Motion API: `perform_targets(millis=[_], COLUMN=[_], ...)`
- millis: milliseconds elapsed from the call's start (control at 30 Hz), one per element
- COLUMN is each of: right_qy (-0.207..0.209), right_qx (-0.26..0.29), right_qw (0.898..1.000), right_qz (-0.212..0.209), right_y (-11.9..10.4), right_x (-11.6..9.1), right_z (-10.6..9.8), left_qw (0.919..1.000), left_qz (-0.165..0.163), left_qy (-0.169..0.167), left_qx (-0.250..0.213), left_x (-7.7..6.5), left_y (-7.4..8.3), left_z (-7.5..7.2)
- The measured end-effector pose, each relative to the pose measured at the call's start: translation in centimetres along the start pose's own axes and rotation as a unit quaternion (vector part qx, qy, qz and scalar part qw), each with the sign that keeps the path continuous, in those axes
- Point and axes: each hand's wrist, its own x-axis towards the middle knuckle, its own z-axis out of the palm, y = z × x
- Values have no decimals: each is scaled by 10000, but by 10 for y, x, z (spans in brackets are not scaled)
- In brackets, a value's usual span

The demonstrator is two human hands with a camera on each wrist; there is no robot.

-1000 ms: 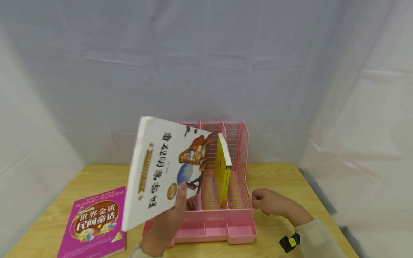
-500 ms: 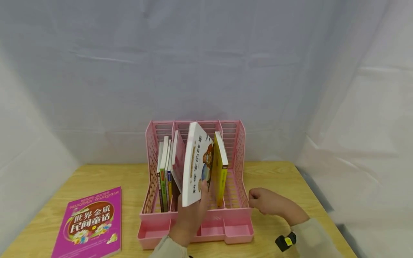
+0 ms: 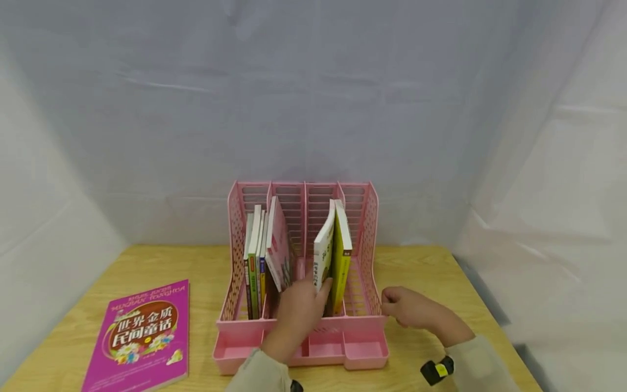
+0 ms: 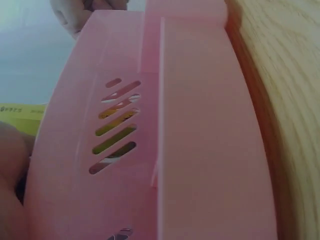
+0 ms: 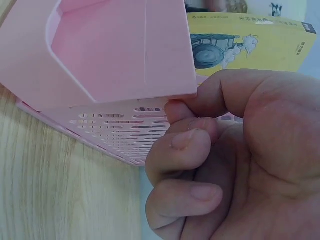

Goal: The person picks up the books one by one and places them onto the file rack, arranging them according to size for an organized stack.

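Note:
My left hand (image 3: 300, 309) grips a white picture book (image 3: 323, 253) by its lower front part, upright in the third compartment of a pink desktop book rack (image 3: 350, 326). Right beside it stands a yellow book (image 3: 341, 261), with a tractor picture on its cover in the right wrist view. Thumb and curled fingers of my right hand (image 5: 240, 155) pinch the front corner of the rack's right side wall (image 5: 115, 122). In the left wrist view, the rack's front panel (image 4: 120, 50) covers most of the scene, and only part of the left hand (image 4: 10, 165) shows.
Several thin books (image 3: 254, 261) stand in the rack's left compartment, and a pink-covered book (image 3: 279, 245) leans in the second. A purple book (image 3: 139, 337) lies flat on the wooden table (image 3: 196, 272) at left. White sheeting (image 3: 313, 109) hangs behind and at both sides.
My left hand has carried the white picture book rightward and down into the rack, turning it from cover-facing to spine-forward beside the yellow book. The right hand stays at the rack's corner.

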Motion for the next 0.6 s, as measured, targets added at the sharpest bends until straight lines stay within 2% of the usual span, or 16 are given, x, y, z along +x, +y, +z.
perform_targets(millis=[33, 100, 233, 300, 433, 533, 600], right_qy=[-12, -39, -56, -52, -21, -5, 5], right_qx=[36, 111, 119, 103, 30, -66, -125], right_qw=[10000, 9999, 9998, 9999, 10000, 9999, 9998], right_qz=[-14, -52, -119, -111, -68, -128, -179], right_y=[1, 3, 4, 4, 5, 7, 8], right_x=[0, -1, -1, -1, 0, 0, 0], right_z=[0, 0, 0, 1, 1, 1, 0], left_qw=[9994, 9978, 9975, 9974, 9942, 9940, 9959], left_qz=[197, 417, 506, 559, 824, 764, 576], left_qy=[-11, -107, -388, -406, -442, -426, -297], left_qx=[277, 511, 314, 197, 530, 658, 630], left_x=[0, 0, -2, -3, -7, -8, -8], left_y=[0, 0, 0, 0, 0, 2, 4], left_z=[1, 4, 7, 7, 7, 7, 8])
